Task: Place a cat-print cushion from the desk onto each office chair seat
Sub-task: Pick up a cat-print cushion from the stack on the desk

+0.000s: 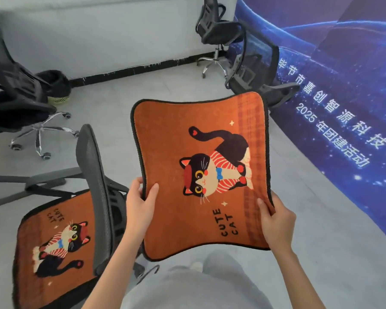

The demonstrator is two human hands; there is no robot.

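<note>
I hold an orange cat-print cushion flat in the air in front of me, its "CUTE CAT" print facing up. My left hand grips its left edge and my right hand grips its lower right edge. A second, matching cushion lies on the seat of the black mesh office chair at the lower left. Another office chair stands just beyond the held cushion's far corner. A chair is at the far left and a further chair stands by the back wall.
A blue printed banner runs along the right side. A white wall with a dark baseboard closes the back. A dark bin sits on the grey floor near the left chair. The desk is out of view.
</note>
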